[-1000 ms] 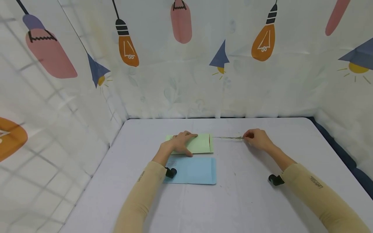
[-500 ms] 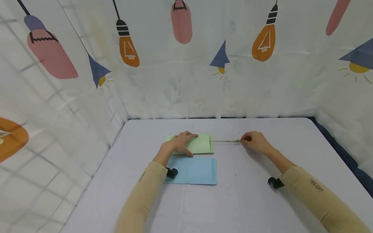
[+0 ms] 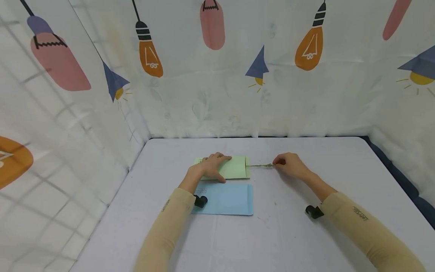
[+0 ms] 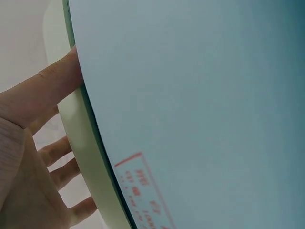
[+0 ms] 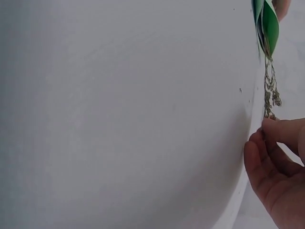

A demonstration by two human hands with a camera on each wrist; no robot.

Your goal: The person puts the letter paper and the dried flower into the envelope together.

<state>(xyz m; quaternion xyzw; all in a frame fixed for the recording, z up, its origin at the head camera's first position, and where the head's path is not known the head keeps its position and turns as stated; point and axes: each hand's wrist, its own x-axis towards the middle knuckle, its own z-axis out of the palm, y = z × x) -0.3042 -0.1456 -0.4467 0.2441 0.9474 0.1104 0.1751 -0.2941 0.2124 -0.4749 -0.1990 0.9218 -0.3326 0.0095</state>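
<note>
A pale green envelope (image 3: 237, 170) lies on the table, its mouth facing right. My left hand (image 3: 212, 167) rests on its left part with fingers and thumb spread. Between thumb and fingertips my right hand (image 3: 293, 166) pinches one end of a thin dried plant sprig (image 3: 259, 166). The other end of the sprig passes into the mouth of the green envelope, where its tip is hidden. In the right wrist view the envelope's mouth (image 5: 270, 31) gapes, and small dried clusters (image 5: 272, 98) show near my fingertips.
A light blue envelope (image 3: 227, 200) lies just in front of the green one, below my left wrist. Red print (image 4: 143, 191) marks it in the left wrist view. The white table (image 3: 258, 241) carries a few small crumbs and ends at a patterned curtain (image 3: 217, 102).
My right hand has moved left toward the green envelope, and less of the sprig shows outside its mouth. My left hand stays in place on the envelope.
</note>
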